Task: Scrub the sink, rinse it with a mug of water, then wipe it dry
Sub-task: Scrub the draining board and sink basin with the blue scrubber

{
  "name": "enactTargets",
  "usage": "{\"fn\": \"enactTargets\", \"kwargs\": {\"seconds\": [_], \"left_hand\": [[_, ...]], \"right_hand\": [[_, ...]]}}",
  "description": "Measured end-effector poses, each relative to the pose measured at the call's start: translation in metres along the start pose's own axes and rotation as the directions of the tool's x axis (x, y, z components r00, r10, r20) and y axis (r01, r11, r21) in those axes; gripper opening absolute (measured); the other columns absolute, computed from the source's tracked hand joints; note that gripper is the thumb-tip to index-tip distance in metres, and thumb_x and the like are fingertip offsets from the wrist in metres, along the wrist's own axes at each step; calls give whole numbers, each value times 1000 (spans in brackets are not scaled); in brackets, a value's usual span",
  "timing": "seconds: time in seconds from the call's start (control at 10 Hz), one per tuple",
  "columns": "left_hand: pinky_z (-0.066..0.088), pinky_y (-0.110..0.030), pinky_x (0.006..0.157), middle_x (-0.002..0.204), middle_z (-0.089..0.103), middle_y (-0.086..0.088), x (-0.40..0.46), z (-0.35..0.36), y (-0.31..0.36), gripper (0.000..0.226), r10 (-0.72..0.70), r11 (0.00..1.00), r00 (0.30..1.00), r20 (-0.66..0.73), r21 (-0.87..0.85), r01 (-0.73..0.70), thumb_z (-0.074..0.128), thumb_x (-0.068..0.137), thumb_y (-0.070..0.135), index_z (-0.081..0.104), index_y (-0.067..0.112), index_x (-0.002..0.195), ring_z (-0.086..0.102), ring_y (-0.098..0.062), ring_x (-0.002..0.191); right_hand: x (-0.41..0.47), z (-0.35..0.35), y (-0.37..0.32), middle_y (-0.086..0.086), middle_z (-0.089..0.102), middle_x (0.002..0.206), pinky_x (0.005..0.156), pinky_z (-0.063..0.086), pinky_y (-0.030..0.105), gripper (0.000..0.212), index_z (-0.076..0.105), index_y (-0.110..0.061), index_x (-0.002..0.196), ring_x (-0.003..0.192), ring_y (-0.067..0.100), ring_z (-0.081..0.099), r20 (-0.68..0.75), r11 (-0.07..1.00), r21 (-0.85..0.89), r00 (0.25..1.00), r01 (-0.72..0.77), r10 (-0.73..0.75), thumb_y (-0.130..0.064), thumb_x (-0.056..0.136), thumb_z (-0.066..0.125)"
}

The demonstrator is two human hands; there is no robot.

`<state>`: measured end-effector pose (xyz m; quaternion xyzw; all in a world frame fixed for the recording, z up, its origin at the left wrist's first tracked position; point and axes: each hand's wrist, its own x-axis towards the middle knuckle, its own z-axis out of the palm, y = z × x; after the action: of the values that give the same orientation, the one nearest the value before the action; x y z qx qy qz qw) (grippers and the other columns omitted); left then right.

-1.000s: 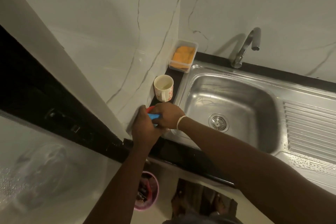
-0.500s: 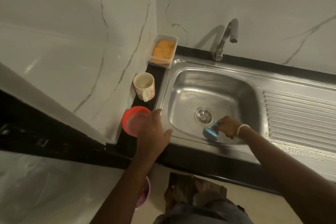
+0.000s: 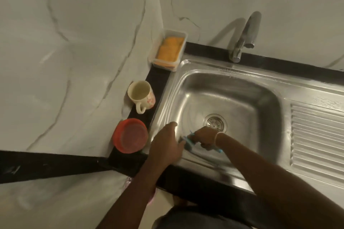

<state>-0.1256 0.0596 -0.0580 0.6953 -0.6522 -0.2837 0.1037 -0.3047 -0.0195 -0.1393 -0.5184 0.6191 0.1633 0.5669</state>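
Note:
The steel sink (image 3: 247, 98) has its drain (image 3: 216, 122) in the middle of the basin. My right hand (image 3: 205, 136) grips a blue scrubber (image 3: 189, 143) against the basin's near left wall, just in front of the drain. My left hand (image 3: 166, 140) rests with relaxed fingers on the sink's near left rim, beside the scrubber. A cream mug (image 3: 141, 95) with a red pattern stands upright on the black counter strip left of the sink. An orange cloth (image 3: 170, 48) lies in a clear plastic tub (image 3: 154, 55) at the back corner.
A red-lidded round container (image 3: 130, 135) sits on the counter strip between the mug and my left hand. The tap (image 3: 243, 41) rises behind the basin. A ribbed drainboard (image 3: 316, 139) lies to the right. Marble walls close the left and back.
My right hand carried the blue scrubber from the counter into the basin and now works nearer the left wall. My left hand left the red container and moved onto the sink rim.

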Motion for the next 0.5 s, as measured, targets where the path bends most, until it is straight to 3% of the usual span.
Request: {"fn": "enactTargets", "kwargs": {"seconds": [0.1, 0.2, 0.3, 0.4, 0.5], "left_hand": [[38, -33, 99, 131, 57, -7, 27, 8, 12, 65, -59, 993, 989, 139, 111, 44, 70, 82, 37, 43, 15, 137, 53, -24, 121], [45, -35, 84, 117, 61, -11, 41, 13, 18, 53, -111, 976, 958, 264, 209, 55, 71, 80, 31, 50, 12, 124, 59, -29, 108], [49, -33, 77, 112, 60, -9, 47, 17, 23, 45, -162, 955, 924, 347, 292, 58, 70, 80, 23, 53, 13, 121, 61, -27, 99], [46, -31, 74, 110, 61, -7, 49, 22, 26, 42, -169, 933, 917, 362, 358, 32, 73, 80, 23, 56, 14, 118, 61, -25, 97], [45, -30, 73, 107, 64, -7, 60, 21, 26, 40, -177, 918, 921, 347, 396, 27, 72, 79, 21, 58, 14, 116, 63, -24, 95]], "right_hand": [[0, -40, 53, 4, 69, 80, 74, 57, 34, 54, 72, -12, 87, 62, 17, 61, 118, 945, -311, 982, -103, 146, -64, 74, 63], [36, -65, 125, 5, 68, 70, 73, 59, 38, 55, 73, -13, 75, 61, 21, 63, 148, 834, -540, 963, -112, 225, -65, 57, 71], [30, -50, 100, 2, 67, 72, 57, 57, 26, 29, 72, -9, 88, 54, 17, 61, 100, 879, -474, 989, -46, 105, -38, 85, 71], [33, -4, 38, 6, 61, 60, 37, 40, 19, 37, 70, -8, 75, 38, 17, 50, 105, 980, -142, 986, 143, -129, -40, 92, 64], [34, 10, -12, 8, 56, 61, 34, 35, 18, 29, 65, -6, 76, 39, 15, 45, -8, 959, 160, 972, 233, -235, -30, 92, 63]]}}
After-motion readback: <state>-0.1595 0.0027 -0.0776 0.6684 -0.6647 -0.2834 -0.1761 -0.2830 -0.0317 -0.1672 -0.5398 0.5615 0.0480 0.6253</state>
